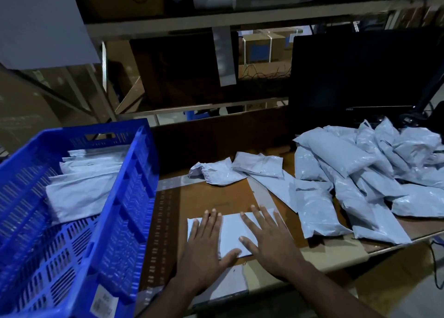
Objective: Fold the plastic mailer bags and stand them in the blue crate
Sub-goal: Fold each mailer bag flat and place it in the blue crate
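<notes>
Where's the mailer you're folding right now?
The folded mailer lies flat on the table's near edge under both hands, left hand and right hand, just right of the blue crate.

We see only two forearms and two hands of the person, coming in from the bottom edge. The left hand point(205, 242) and the right hand point(266, 238) are both bare, without gloves. We notice no ring and no watch on them. The forearms are uncovered as far as the picture shows, and the fingernails are short.
</notes>
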{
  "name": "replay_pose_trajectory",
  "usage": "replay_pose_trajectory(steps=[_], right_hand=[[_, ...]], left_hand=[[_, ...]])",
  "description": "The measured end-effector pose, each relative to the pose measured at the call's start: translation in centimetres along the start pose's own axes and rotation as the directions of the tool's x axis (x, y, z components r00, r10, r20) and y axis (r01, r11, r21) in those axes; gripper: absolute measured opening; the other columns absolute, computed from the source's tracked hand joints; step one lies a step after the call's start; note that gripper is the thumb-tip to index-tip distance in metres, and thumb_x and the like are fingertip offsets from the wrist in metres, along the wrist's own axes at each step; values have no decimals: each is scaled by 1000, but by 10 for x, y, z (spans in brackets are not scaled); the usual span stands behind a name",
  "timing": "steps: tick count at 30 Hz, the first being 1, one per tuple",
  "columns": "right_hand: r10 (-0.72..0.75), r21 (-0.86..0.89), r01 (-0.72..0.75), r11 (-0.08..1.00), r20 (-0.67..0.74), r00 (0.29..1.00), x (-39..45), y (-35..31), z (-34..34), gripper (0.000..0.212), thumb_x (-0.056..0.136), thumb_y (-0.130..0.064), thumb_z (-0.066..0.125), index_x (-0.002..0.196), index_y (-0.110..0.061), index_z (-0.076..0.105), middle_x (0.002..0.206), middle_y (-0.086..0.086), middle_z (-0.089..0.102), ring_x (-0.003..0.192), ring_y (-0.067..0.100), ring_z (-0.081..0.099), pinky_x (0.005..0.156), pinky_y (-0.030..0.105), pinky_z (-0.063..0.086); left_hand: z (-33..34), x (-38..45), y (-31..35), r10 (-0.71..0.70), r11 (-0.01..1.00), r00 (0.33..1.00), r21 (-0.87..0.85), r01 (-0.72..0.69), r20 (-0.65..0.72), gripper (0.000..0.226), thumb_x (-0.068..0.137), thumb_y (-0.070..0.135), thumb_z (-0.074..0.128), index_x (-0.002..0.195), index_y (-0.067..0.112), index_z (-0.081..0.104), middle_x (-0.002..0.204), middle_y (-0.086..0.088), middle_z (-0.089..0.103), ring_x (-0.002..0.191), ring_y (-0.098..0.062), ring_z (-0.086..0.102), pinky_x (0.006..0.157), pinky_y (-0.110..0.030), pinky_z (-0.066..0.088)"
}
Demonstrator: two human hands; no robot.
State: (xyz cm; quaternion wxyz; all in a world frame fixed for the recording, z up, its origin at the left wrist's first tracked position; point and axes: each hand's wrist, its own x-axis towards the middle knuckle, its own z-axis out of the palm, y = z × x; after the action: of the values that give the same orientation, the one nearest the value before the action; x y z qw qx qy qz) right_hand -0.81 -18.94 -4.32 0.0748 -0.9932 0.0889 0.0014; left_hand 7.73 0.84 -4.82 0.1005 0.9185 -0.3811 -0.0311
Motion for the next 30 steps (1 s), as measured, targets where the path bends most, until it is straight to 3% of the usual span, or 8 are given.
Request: replay_pose_trajectory(steps=[9,13,16,19,21,24,30], right_hand=[[-5,11,5,1000,4,1000,-3,6,4,70,93,-79,3,156,-48,-7,165,-9,-16,152,14,-17,119,46,-20],[-15,-40,15,999,9,1000,2,10,-3,73,91,-79,-4,156,-45,-9,162,-9,-21,152,16,-18,120,51,-16],[-43,-26,43,999,-5,999,5,7,-7,84,85,-80,-15,158,-40,-5,161,-9,-19,152,15,-18,120,53,-13],[-52,-11,52,999,-78,996,6,-3,-2,72,101,-66,3,158,-28,23,166,-1,14,153,16,4,119,49,2],[-42,-27,40,999,-79,996,1,-5,7,66,106,-57,11,154,-19,36,161,5,34,151,18,19,115,47,11],[-44,-14,43,999,-88,995,-8,-8,21,63,106,-57,19,154,-18,37,160,3,34,149,19,28,114,47,13],[-67,-42,64,997,-83,994,-4,-2,20,61,106,-56,19,154,-23,36,161,-2,30,148,19,30,116,45,10]], left_hand=[[-2,-11,-6,-138,989,990,47,137,28,121,75,100,9,160,18,-16,165,2,-27,152,-12,-24,125,-38,-13],[-10,-16,-9,-144,987,989,81,140,47,122,75,100,6,161,15,-13,166,0,-24,152,-13,-25,123,-42,-15],[-20,-10,-1,-92,991,996,95,92,-13,110,83,93,6,161,16,-10,164,1,-26,151,-12,-28,123,-47,-13],[-22,9,15,34,999,999,37,-33,-28,85,96,77,3,159,22,-16,163,8,-29,148,-4,-32,125,-44,-12],[-13,17,22,106,994,994,-26,-105,25,77,99,68,-2,162,23,-8,165,10,-22,147,1,-29,125,-39,-10],[8,14,17,119,993,991,-10,-119,67,87,90,68,-20,162,23,-5,167,10,-17,149,1,-26,125,-35,-12],[19,14,13,99,995,995,10,-99,-10,79,97,62,-15,162,21,5,170,4,3,153,-6,-11,122,-44,-5]])
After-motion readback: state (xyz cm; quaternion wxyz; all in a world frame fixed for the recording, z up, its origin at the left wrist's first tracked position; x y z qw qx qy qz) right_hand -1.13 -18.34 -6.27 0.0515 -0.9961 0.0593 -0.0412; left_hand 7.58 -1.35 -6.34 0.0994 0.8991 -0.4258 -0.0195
